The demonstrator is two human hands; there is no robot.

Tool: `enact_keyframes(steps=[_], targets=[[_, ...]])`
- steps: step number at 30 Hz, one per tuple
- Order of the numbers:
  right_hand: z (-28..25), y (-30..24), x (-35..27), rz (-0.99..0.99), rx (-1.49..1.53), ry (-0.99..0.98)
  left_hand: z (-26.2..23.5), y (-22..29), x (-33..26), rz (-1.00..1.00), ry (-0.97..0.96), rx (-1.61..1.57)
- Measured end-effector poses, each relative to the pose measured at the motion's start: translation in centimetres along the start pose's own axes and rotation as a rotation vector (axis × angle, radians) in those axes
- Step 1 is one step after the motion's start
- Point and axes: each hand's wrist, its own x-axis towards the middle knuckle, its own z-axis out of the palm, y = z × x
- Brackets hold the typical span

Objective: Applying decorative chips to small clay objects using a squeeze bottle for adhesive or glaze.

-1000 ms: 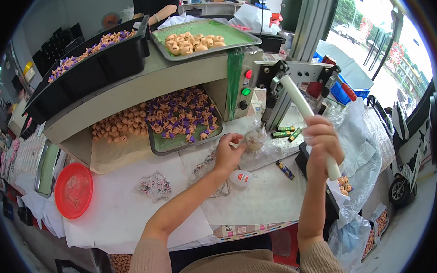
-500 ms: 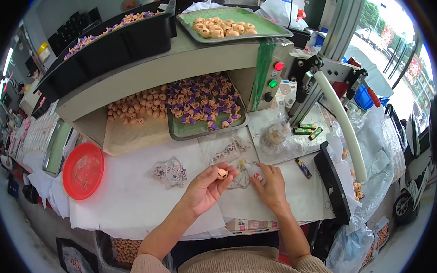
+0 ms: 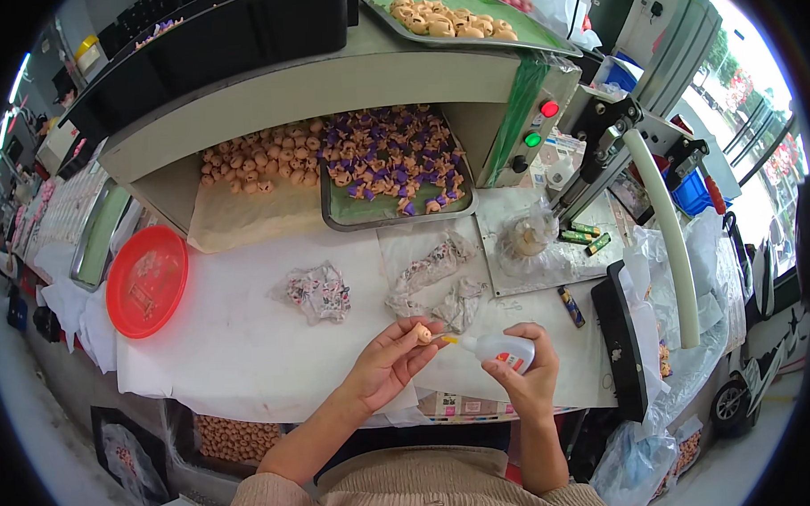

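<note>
My left hand [image 3: 387,365] pinches a small tan doll-head piece [image 3: 422,333] between thumb and fingertips above the white-covered table [image 3: 247,339]. In my right hand [image 3: 521,383] lies a small white squeeze bottle [image 3: 497,348] with a yellow nozzle, held sideways, its tip almost touching the tan piece. Just beyond the hands lie crumpled patterned cloth scraps [image 3: 433,283].
A metal tray [image 3: 394,209] of purple-and-tan pieces and a loose heap of tan pieces [image 3: 259,160] sit under a shelf. A red plate [image 3: 145,282] lies at left, a press with a white lever [image 3: 668,235] at right, and another patterned scrap [image 3: 319,292] mid-table.
My right hand came off the white lever, dropped to the table and picked up the squeeze bottle. My left hand lifted the tan piece toward its nozzle.
</note>
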Motion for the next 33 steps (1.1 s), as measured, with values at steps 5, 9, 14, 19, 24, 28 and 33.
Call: enact_keyframes(steps=[5,9,14,19,24,28,33], targets=[[0.1,1.0,-0.5,-0.118,-0.054,0.035,-1.2,-0.2,-0.2,-0.006,-0.07,0.066],[0.3,1.7,-0.8,-0.184,-0.122,0.064,-2.0,-0.6,0.1,0.041,-0.114,0.15],[0.6,1.9,-0.8,-0.23,-0.13,0.113,-1.0,-0.7,0.0,0.033,-0.016,0.083],[0.7,2.0,-0.7,-0.239,-0.156,0.133,-0.3,-0.3,0.2,0.013,-0.052,0.078],[1.0,2.4,-0.6,-0.243,-0.175,0.126,-0.7,-0.3,0.3,0.015,-0.11,0.085],[1.1,2.4,-0.5,-0.246,-0.18,0.136,-1.3,-0.4,0.6,0.023,-0.098,0.063],[1.3,2.5,-0.4,-0.195,-0.175,0.097,-1.5,-0.6,0.7,0.028,-0.084,0.057]])
